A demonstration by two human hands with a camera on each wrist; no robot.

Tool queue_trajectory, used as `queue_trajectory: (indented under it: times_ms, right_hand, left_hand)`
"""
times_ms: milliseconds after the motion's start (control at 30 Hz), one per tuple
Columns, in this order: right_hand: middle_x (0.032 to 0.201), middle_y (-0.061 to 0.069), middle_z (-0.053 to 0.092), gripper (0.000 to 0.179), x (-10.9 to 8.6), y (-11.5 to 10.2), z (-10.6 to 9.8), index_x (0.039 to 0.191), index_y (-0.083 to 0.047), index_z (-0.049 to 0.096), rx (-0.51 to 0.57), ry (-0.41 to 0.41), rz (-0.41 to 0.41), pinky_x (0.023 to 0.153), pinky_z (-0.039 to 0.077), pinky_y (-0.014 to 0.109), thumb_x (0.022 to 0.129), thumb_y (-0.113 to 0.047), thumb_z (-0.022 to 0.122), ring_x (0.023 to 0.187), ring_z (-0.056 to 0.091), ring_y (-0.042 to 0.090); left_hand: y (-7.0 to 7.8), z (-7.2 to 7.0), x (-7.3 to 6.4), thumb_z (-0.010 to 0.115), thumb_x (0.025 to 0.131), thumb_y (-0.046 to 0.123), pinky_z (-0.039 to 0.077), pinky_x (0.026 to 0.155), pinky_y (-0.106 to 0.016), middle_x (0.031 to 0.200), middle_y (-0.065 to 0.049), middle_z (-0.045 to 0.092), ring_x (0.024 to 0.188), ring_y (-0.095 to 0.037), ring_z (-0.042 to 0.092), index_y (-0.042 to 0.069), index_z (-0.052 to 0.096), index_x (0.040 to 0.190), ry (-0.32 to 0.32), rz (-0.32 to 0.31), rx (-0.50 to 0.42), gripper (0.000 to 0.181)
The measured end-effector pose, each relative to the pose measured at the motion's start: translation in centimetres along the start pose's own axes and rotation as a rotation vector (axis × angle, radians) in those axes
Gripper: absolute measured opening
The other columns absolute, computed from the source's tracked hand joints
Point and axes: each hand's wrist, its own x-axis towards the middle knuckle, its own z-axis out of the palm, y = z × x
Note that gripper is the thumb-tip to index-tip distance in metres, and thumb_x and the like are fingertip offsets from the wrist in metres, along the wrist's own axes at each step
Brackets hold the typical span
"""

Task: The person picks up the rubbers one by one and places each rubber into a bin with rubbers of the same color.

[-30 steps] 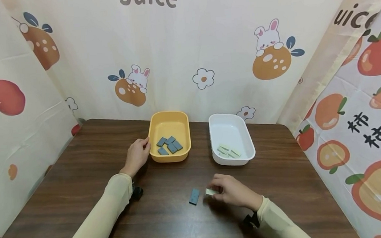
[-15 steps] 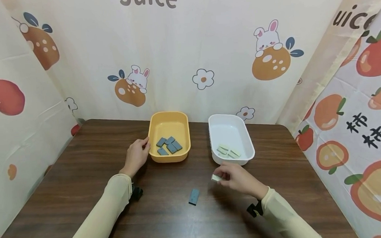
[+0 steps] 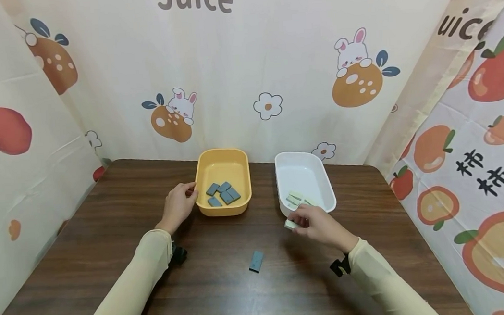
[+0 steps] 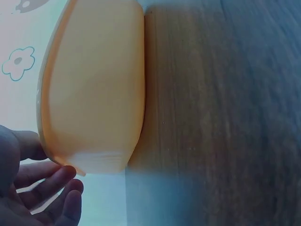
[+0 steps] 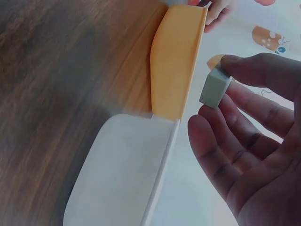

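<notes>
My right hand (image 3: 318,224) pinches a pale green domino tile (image 3: 291,225) between thumb and fingers, just in front of the white tub (image 3: 325,178). In the right wrist view the tile (image 5: 216,87) is held clear of the tub's rim. Several more pale green tiles (image 3: 295,199) lie in the white tub, partly hidden by the hand. My left hand (image 3: 179,204) grips the left rim of the yellow tub (image 3: 225,210), thumb and fingertips at its edge in the left wrist view. Several blue-grey tiles (image 3: 225,196) lie inside that tub.
One blue-grey tile (image 3: 256,262) lies alone on the dark wooden table (image 3: 216,285), between my forearms. A printed curtain (image 3: 225,77) stands behind both tubs, and more printed cloth hangs at the sides.
My right hand has carried the pale green tile up from the table beside the blue-grey tile, forward and right to the white tub's front. The left hand stays at the yellow tub.
</notes>
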Motion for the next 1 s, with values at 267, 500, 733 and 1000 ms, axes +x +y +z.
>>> queue_trajectory:
  times_ms: [267,500,733,1000]
  right_hand:
    - [0.081,-0.003,0.062,0.018,0.5,0.7,-1.2,0.097,-0.007,0.071,-0.074,0.032,0.04,0.066,0.049,0.023,0.08,-0.006,0.075,0.075,0.057,0.008]
    - [0.079,-0.001,0.062,0.016,0.9,1.9,-2.8,0.096,-0.004,0.07,-0.142,0.06,0.075,0.064,0.048,0.024,0.08,-0.004,0.074,0.073,0.057,0.01]
    - [0.079,0.002,0.063,0.018,1.2,2.7,-4.1,0.097,-0.002,0.07,-0.174,0.074,0.128,0.064,0.047,0.027,0.08,-0.005,0.074,0.073,0.058,0.014]
    - [0.083,0.006,0.064,0.018,1.8,5.0,-4.7,0.101,-0.001,0.071,-0.16,0.035,0.228,0.064,0.045,0.028,0.084,-0.006,0.071,0.075,0.057,0.016]
  left_hand:
    - [0.2,-0.3,-0.1,0.058,0.097,0.019,0.051,0.085,-0.046,0.119,-0.018,0.066,0.102,-0.032,0.062,0.002,0.063,0.128,0.012,0.017,0.009,0.035]
    - [0.3,-0.5,-0.4,0.059,0.096,0.019,0.05,0.086,-0.046,0.122,-0.017,0.067,0.102,-0.032,0.063,0.004,0.064,0.127,0.012,0.009,0.014,0.035]
    - [0.3,-0.3,-0.3,0.059,0.096,0.019,0.051,0.085,-0.046,0.12,-0.018,0.067,0.1,-0.032,0.063,0.003,0.065,0.126,0.033,0.011,-0.004,0.034]
    - [0.2,-0.1,-0.5,0.059,0.095,0.018,0.051,0.084,-0.046,0.12,-0.018,0.066,0.1,-0.032,0.064,0.002,0.066,0.124,0.055,0.026,-0.01,0.034]
